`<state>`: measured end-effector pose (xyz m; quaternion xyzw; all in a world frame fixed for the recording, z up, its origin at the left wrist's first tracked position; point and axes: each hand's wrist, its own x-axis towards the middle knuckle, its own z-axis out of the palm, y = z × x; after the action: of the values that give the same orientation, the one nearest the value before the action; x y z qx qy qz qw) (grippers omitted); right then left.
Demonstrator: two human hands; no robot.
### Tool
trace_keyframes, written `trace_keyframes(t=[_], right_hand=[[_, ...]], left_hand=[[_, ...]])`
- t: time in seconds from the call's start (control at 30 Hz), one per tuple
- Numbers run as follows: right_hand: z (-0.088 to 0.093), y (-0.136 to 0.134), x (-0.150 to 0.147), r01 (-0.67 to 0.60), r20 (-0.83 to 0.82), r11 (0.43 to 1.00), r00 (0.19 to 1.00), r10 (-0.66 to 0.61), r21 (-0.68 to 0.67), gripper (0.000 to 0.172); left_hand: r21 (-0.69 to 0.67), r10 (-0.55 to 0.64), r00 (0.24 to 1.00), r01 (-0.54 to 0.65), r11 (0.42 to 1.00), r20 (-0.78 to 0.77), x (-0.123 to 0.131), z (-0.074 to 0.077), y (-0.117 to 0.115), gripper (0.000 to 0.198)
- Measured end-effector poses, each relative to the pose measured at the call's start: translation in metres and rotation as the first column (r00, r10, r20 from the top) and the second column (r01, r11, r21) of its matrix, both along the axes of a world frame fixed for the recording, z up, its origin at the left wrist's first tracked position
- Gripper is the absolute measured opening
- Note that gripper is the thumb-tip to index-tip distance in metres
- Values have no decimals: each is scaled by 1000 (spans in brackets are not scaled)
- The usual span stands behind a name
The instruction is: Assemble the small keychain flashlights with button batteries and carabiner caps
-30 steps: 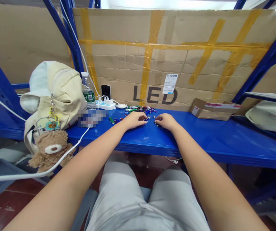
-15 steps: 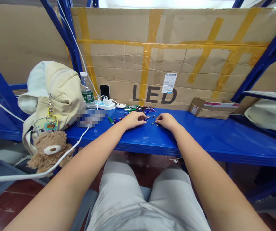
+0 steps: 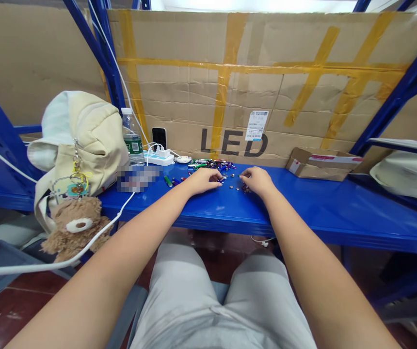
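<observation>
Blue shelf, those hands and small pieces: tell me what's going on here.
A seated person has both bare hands on a blue steel shelf, fingers down among small scattered pieces. The left hand and right hand are close together; whether either holds a piece is too small to tell. A heap of coloured pieces lies just beyond them. To the left are a power strip, a water bottle and a cream bag; to the right, a flattened cardboard box.

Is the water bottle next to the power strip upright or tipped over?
Upright: the water bottle stands cap-up on the blue shelf, beside the white power strip.
</observation>
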<state>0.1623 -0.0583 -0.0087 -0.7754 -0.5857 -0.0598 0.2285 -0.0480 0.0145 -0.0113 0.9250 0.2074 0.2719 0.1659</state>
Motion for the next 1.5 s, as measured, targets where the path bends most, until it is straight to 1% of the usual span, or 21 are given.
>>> trace_keyframes(t=[0.17, 0.23, 0.33, 0.43, 0.6, 0.7, 0.77, 0.93, 1.03, 1.2, 1.5], right_hand=[[2, -2, 1, 62, 48, 987, 997, -56, -145, 28], [1, -2, 4, 96, 56, 985, 994, -89, -140, 29], [1, -2, 10, 177, 56, 980, 983, -173, -86, 29], [0, -3, 15, 225, 43, 970, 974, -222, -96, 27], [0, -3, 12, 150, 24, 979, 989, -148, -141, 23], [0, 0, 10, 140, 12, 975, 990, -140, -171, 23], [0, 3, 9, 111, -15, 978, 993, -115, -175, 23], [2, 11, 8, 43, -71, 979, 996, -58, -202, 18], [4, 11, 6, 4, -118, 974, 993, -31, -228, 19], [3, 10, 1, -76, -115, 976, 992, 53, -203, 17], [2, 10, -7, -137, -32, 982, 990, 134, -127, 8]], left_hand=[[0, 1, 1000, -1, 1000, -3, 0, -1, 1, 23], [0, -1, 1000, 1, 1000, -3, 0, -1, 2, 23], [3, -7, 1000, 7, 1000, -3, 0, -1, 2, 22], [9, -8, 1000, 8, 1000, -9, 0, -1, 2, 23], [15, -5, 1000, 6, 1000, -13, -1, 0, 1, 24], [14, -7, 1000, 7, 1000, -12, -1, 0, 0, 24], [13, -3, 1000, 4, 1000, -11, 0, 0, 0, 24], [7, 7, 1000, -7, 1000, -22, 0, 0, 1, 25], [5, 3, 1000, -3, 1000, -28, 0, 0, 1, 26], [-7, -4, 1000, 4, 1000, -23, 0, 0, 1, 25], [-21, -15, 1000, 14, 1000, -26, 0, 2, -2, 23]])
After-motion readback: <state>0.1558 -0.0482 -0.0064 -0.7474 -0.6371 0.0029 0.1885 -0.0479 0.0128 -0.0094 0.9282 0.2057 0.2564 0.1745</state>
